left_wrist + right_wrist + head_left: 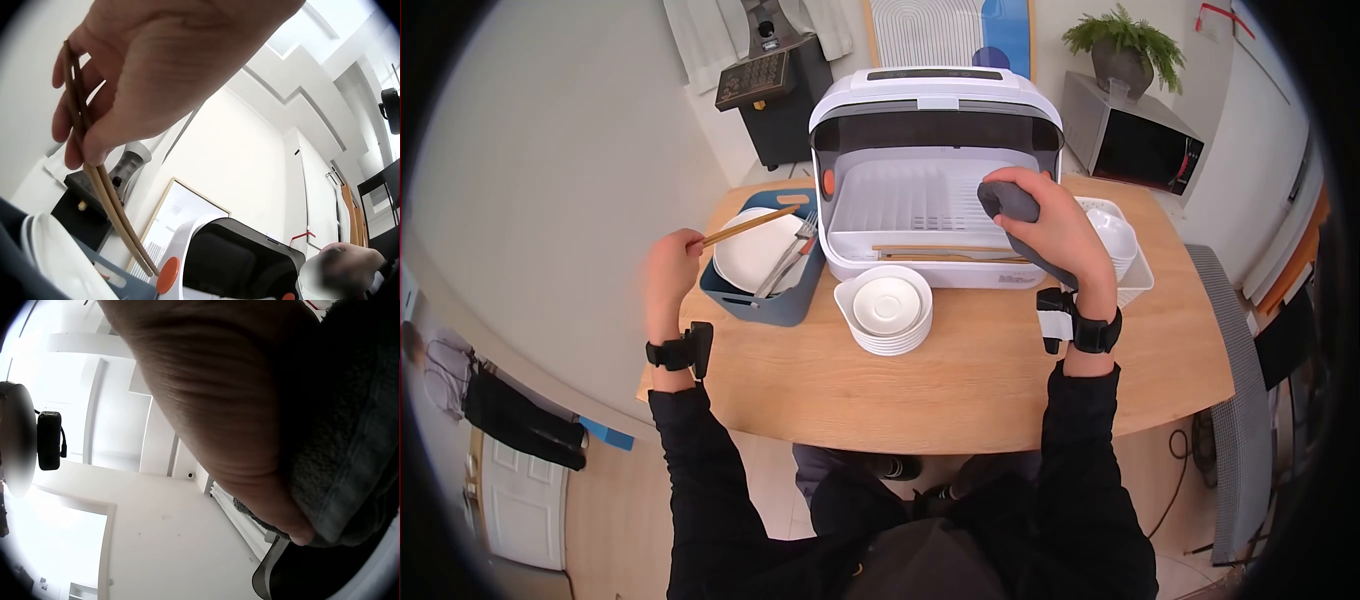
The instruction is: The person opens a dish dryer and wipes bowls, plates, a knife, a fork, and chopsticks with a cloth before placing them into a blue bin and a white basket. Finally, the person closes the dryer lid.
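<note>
My left hand (670, 265) pinches a pair of wooden chopsticks (750, 226) between thumb and fingers, their tips slanting toward the dish cabinet. Below them a blue basket (778, 312) holds white plates (738, 262), a fork (806, 229) and other cutlery. My right hand (1062, 228) grips a bunched grey cloth (1012, 203) at the right front of the white dish cabinet (832, 225), whose dark lid is raised. In the right wrist view the cloth (347, 437) fills the palm. More chopsticks (930, 249) lie along the cabinet's front ledge, below the ribbed rack (900, 195).
A stack of white bowls (888, 346) stands on the wooden table (960, 350) before the cabinet. On the right, a white basket (1141, 280) holds more bowls (1111, 236). Behind are a microwave (1090, 120) and a potted plant (1122, 68). Another person (510, 405) is at far left.
</note>
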